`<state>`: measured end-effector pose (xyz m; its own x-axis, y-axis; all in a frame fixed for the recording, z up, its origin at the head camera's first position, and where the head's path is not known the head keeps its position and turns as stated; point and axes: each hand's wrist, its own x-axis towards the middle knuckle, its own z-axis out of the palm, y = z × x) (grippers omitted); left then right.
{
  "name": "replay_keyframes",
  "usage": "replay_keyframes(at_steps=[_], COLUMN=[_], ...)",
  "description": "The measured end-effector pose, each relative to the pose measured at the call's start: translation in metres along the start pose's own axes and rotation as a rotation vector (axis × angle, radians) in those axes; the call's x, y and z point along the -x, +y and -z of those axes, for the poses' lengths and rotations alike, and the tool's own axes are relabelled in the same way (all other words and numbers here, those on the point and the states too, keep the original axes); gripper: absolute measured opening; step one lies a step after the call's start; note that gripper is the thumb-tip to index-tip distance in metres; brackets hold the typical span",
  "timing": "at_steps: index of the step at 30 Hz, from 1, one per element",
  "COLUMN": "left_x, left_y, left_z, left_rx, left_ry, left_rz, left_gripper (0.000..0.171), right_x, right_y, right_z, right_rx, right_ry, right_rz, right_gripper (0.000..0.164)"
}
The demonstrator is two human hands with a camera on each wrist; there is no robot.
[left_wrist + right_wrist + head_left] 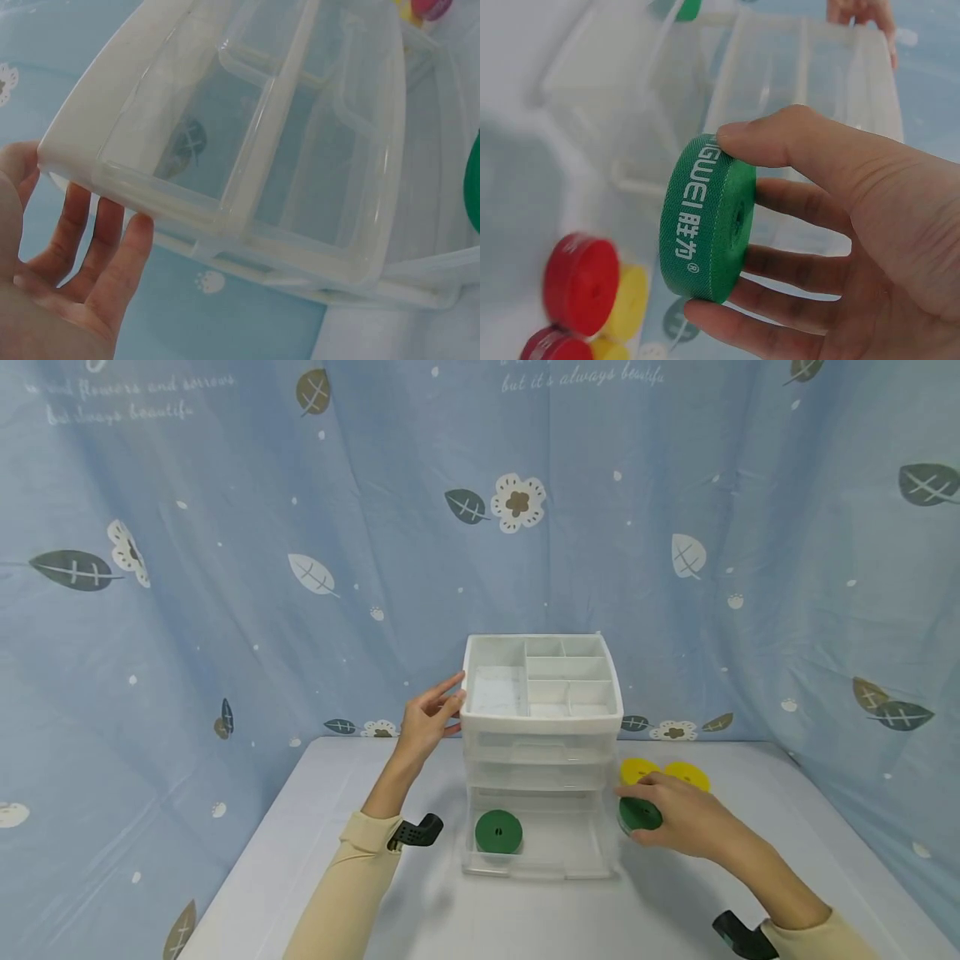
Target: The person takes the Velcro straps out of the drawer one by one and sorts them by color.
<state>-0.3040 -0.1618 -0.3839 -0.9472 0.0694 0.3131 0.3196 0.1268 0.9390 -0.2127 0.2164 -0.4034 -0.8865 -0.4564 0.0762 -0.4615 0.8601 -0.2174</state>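
Observation:
My right hand [693,814] holds a green roll of woven strap tape [705,225] by its rim, thumb on one side and fingers on the other. It is just right of a white drawer unit [540,725], beside the pulled-out clear bottom drawer [543,868]. In that drawer, at its left, another green roll [498,832] lies flat. My left hand [423,722] touches the unit's upper left side with extended fingers [112,277]. The two drawers above the bottom one are closed.
Yellow rolls [688,775] lie on the white table [337,777] behind my right hand. Red rolls [581,285] sit with them in the right wrist view. The unit's top tray [498,681] is divided into several compartments. A blue patterned curtain [390,527] hangs behind.

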Motion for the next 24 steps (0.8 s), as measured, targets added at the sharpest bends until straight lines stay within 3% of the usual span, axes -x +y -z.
replay_keyframes(at_steps=[11, 24], left_x=[0.001, -0.001], left_y=[0.004, 0.002], left_z=[0.000, 0.000], left_rx=[0.002, 0.005], left_ry=[-0.009, -0.003], left_rz=[0.003, -0.007], left_gripper=[0.041, 0.042], right_x=[0.016, 0.019], right_y=[0.032, 0.038], right_z=[-0.032, -0.057], right_rx=[-0.092, -0.088], right_ry=[-0.106, -0.148], right_rz=[-0.140, -0.199], right_gripper=[0.053, 0.059])
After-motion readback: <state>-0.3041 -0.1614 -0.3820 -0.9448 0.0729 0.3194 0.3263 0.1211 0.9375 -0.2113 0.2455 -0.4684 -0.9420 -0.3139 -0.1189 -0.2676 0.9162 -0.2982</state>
